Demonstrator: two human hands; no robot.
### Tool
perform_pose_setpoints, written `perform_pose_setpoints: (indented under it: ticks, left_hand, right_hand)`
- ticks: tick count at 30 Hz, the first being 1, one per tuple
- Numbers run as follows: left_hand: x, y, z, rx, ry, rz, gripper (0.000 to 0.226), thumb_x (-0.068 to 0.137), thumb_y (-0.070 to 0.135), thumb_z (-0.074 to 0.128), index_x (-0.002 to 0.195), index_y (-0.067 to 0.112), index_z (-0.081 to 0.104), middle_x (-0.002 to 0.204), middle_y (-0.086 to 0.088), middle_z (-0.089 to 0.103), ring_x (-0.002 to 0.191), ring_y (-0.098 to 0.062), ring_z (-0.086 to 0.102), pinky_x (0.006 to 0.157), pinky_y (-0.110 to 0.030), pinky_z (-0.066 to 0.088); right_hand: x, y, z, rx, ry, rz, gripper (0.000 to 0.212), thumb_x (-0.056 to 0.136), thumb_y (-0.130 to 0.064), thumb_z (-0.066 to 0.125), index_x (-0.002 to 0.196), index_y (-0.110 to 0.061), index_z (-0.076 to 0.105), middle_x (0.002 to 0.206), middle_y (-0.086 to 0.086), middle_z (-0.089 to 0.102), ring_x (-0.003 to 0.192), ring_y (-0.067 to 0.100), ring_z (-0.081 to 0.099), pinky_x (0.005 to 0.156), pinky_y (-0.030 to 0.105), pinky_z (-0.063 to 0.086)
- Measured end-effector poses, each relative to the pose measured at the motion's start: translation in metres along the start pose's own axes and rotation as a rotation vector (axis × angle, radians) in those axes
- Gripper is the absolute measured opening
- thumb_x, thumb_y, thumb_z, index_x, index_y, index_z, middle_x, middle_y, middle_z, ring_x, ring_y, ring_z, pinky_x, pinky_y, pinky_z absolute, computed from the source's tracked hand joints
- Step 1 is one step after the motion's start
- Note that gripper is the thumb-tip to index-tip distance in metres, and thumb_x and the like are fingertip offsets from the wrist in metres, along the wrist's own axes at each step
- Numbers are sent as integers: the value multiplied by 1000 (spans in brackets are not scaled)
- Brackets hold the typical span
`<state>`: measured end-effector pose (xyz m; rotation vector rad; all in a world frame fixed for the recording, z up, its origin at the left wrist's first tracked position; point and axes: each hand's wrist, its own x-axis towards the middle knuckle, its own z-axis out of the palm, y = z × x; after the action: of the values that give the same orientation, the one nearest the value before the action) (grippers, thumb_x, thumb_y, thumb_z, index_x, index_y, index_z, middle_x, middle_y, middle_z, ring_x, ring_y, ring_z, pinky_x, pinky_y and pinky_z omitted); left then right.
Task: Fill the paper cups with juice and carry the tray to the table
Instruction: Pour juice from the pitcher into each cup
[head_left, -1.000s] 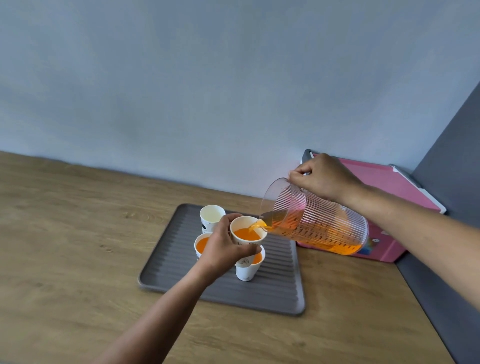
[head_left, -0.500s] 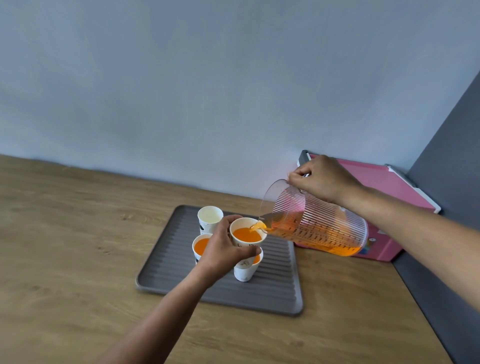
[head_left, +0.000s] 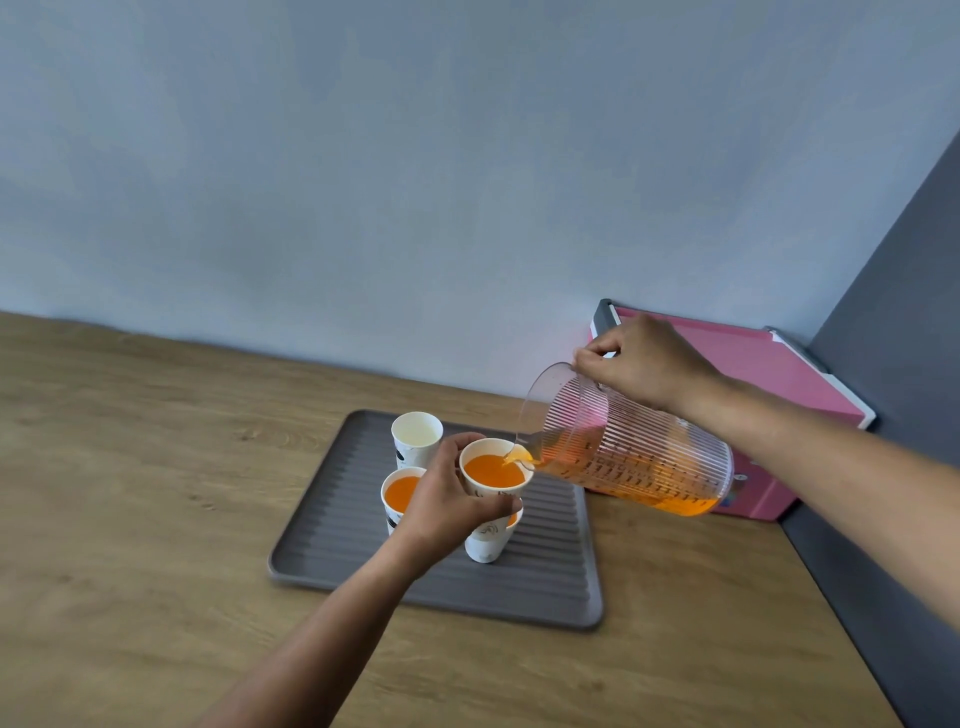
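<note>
Fingers (head_left: 498, 506) of the left hand (head_left: 441, 501) grip a cup (head_left: 493, 475) (juice-filled) above the tray (head_left: 332, 525); right hand (head_left: 644, 361) grips the tilted pitcher (head_left: 634, 452).

Bare forearms, no sleeves – left hand (head_left: 447, 499), right hand (head_left: 644, 364) (ringless).

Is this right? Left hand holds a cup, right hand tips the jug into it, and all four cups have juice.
Not quite. In the head view the back cup on the tray is empty, so not all four have juice. The rest holds: the left hand holds a cup and the right hand tips the jug into it.
</note>
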<state>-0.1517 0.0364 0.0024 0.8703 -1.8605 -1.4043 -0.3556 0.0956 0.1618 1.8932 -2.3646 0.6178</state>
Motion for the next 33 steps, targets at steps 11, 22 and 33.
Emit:
perform_pose_setpoints:
  ticks: [11,22,33]
  left_hand:
    - [1,-1,2,14,-14,3,73,66,27,89,123,34,43,110,20,56,101,1,57,75,-14,46]
    - [5,-3,6,17,-22,-1,74,64,27,89,124,32,46,110,19,59,102,0,58,80,-19,49]
    - [17,-5,14,2,-40,23,72,63,26,90,122,31,48,112,14,63,104,-4,61,87,-26,53]
  right_hand:
    - [-2,0,1,31,6,28,30,93,-29,61,81,-9,79,97,7,77,57,-2,55,55,17,34]
    - [-6,6,-2,51,-7,67,35,93,-28,62,69,-6,76,59,-26,57,48,-2,58,56,18,38]
    - [-11,36,7,208,72,156,41,87,-32,66,66,3,70,54,7,63,49,19,51,60,24,41]
